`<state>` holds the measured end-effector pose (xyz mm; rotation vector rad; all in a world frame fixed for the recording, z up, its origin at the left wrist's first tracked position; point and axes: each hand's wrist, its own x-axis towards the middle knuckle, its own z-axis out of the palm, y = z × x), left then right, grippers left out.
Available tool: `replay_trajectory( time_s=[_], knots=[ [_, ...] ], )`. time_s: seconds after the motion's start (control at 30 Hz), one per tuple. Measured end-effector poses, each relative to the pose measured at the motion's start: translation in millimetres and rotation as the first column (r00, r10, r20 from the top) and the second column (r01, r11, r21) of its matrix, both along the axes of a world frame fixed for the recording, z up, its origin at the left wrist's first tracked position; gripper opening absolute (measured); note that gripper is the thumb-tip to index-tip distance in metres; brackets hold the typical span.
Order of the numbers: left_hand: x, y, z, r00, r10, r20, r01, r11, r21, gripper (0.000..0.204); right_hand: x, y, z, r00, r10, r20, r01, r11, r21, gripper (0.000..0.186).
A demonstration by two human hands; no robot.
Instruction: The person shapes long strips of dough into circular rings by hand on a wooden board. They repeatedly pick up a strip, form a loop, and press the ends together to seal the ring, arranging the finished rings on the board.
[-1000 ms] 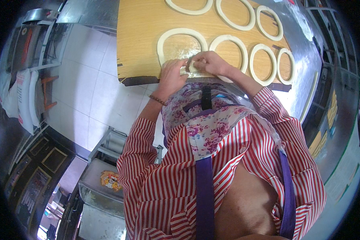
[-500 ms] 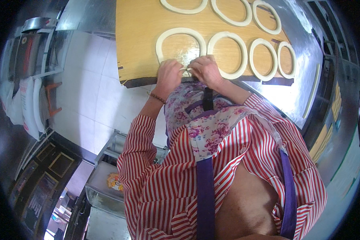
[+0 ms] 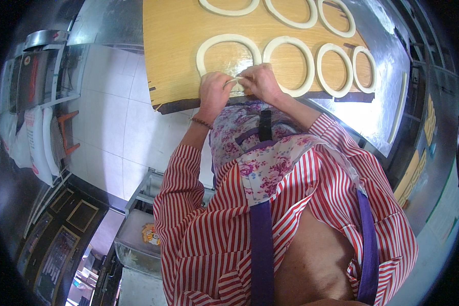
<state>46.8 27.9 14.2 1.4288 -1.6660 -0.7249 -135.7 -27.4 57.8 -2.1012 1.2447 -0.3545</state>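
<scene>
Both my hands meet at the near side of a pale dough ring [image 3: 228, 39] on a wooden board [image 3: 171, 56]. With bent fingers, my left hand [image 3: 217, 92] grips one end of the ring's dough strand. My right hand [image 3: 262, 83] pinches the other end, close against the left fingertips. The ring's near part is partly hidden by my fingers. Right of it lie three closed dough rings: a large one [image 3: 309, 61], a narrower one [image 3: 319, 69] and a smaller one [image 3: 374, 71].
More dough rings, such as this one [image 3: 353, 25], lie in the far row. A shiny metal table [image 3: 377, 120] is under the board. White sacks [image 3: 38, 145] stand at the left beside an orange stool [image 3: 69, 132]. A metal pot [image 3: 46, 38] sits at the far left.
The view has shifted slightly. My hands stay close together at the ring's near side, with the fingers a little repositioned and the dough ends still pinched between them.
</scene>
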Motion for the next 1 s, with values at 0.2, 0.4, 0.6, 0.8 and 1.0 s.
replay_trajectory(
  time_s=[0.2, 0.4, 0.6, 0.8, 1.0],
  knots=[
    [-4, 1, -4, 1.000, -0.007, -0.002, 0.007, 1.000, 0.001, 0.015, -1, 2, -7, 0.997, 0.048, -0.067, -0.050, 0.998, -0.033, 0.008],
    [-6, 1, -7, 0.999, -0.045, 0.008, 0.045, 0.998, -0.037, 0.015, -2, 6, -9, 0.982, 0.144, -0.124, -0.165, 0.969, -0.183, 0.005],
    [-10, 1, -14, 0.997, -0.055, 0.050, 0.058, 0.995, -0.077, 0.015, -4, 8, -7, 0.958, 0.199, -0.206, -0.241, 0.949, -0.204, 0.008],
    [-2, 8, -1, 0.988, -0.084, 0.133, 0.085, 0.996, -0.007, 0.030, -4, 10, 4, 0.971, 0.142, -0.193, -0.163, 0.982, -0.100, 0.017],
    [1, 8, 5, 0.988, -0.112, 0.111, 0.110, 0.994, 0.023, 0.035, -1, 11, -6, 0.977, 0.167, -0.133, -0.193, 0.957, -0.218, 0.014]
  ],
)
